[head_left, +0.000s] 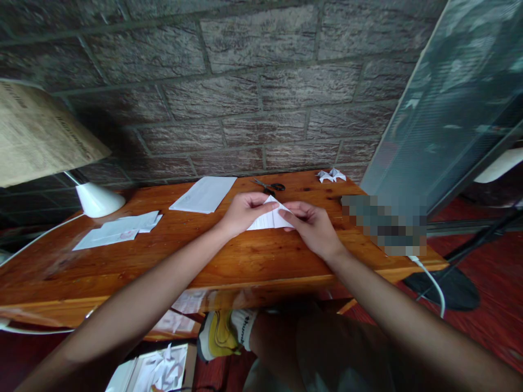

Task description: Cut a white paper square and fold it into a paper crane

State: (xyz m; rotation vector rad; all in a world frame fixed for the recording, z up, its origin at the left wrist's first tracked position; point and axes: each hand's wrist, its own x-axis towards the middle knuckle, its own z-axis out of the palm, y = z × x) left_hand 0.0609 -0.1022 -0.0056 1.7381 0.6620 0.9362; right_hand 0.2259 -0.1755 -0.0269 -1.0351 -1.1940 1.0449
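A folded white paper piece [270, 218] lies on the wooden table [122, 261] between my two hands. My left hand [245, 211] pinches its upper left edge with thumb and fingers closed on the paper. My right hand [312, 226] presses and grips the paper's right side, fingers curled over it. The paper forms a pointed, triangular shape at its top.
Black scissors [270, 187] lie just behind the paper. A white sheet [204, 194] and more paper pieces [118, 228] sit to the left, by a white lamp base [99, 198]. A small folded paper figure [332, 175] rests at the back right. A brick wall stands behind.
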